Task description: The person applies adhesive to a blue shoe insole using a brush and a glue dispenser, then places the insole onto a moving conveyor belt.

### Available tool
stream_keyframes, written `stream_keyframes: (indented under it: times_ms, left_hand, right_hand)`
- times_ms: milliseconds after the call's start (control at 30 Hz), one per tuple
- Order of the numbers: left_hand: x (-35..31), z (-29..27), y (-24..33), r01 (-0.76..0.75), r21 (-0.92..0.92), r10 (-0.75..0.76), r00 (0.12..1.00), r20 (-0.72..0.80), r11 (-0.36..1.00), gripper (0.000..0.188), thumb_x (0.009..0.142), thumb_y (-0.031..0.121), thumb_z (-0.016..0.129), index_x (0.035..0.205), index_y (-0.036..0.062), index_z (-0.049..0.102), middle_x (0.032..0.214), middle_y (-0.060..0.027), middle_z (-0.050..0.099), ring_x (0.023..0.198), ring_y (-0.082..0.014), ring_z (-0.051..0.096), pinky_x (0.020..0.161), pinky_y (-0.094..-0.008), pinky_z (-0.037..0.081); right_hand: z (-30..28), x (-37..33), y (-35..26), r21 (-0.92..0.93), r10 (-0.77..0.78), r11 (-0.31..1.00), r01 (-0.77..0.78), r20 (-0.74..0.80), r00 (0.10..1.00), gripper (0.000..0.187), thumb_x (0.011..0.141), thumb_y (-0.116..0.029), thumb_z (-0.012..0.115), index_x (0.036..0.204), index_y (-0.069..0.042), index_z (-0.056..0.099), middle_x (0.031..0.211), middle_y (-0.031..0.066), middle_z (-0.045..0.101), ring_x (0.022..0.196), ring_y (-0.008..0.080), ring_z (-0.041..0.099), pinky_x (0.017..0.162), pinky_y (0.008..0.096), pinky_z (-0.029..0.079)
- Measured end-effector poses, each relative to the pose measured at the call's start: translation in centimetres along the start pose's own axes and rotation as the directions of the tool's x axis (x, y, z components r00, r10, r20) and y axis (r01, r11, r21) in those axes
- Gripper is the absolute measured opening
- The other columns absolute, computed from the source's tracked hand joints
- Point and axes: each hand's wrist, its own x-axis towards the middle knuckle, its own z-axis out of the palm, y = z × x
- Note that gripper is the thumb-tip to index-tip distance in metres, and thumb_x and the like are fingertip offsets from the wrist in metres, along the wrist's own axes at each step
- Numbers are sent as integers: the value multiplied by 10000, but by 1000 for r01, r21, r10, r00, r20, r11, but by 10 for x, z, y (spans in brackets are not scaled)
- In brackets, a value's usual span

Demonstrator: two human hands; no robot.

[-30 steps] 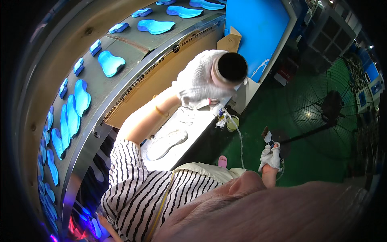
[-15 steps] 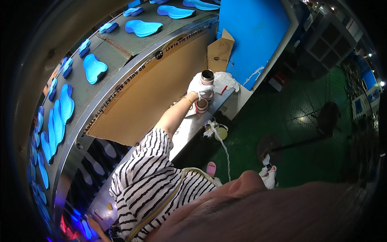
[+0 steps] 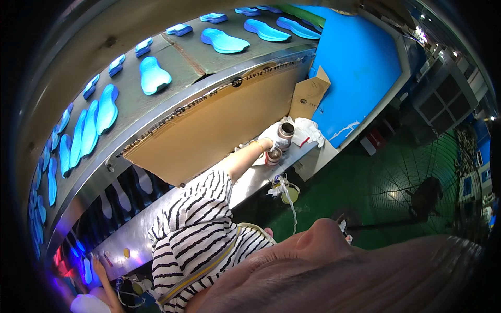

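flask (image 3: pixel 285 137) sank toward the cup (image 3: pixel 272 158). left hand (image 3: pixel 272 137), nearer, held it mouth-up from the left; right hand's (image 3: pixel 348 239) grip was indiscernible.

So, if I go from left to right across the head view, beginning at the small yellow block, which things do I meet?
Small yellow block, striped sleeve, open flask, red stick, red-and-white box, grey unit with a panelled front.

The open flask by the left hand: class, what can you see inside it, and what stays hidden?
Inside the flask, a shiny rim surrounds a dark hollow. Its bottom is lost in shadow, so whether it holds anything cannot be told.
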Motion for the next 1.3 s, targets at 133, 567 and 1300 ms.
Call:
stream_keyframes:
  times_ms: [133,567,1300]
  left_hand:
    - [-17,-42,-10,-63,122,59,998,37,991,697,747,426,651,1274,18,449,1246,-231,522,1157,-353,507,988,-374,394]
    - [-283,-339,44,-53,740,518,747,-416,670,652,742,399,654,1278,72,477,1202,-162,509,1139,-351,442,1044,-487,270]
    - [-406,-487,-94,662,631,-327,749,-576,404,669,822,381,544,1417,156,338,1427,-80,397,1344,-276,305,1103,-537,193]
  right_hand:
    - [35,-2,8,-44,-10,999,13,82,997,111,916,-331,578,987,-252,547,722,55,570,550,148,541,471,255,479]
    - [189,-83,95,-301,-15,912,279,654,757,216,892,-276,625,1041,-152,530,836,25,573,668,104,520,553,219,445]
    - [251,-143,228,-469,334,881,-66,517,788,163,869,-57,627,1002,-117,556,925,32,598,716,196,630,610,294,546]
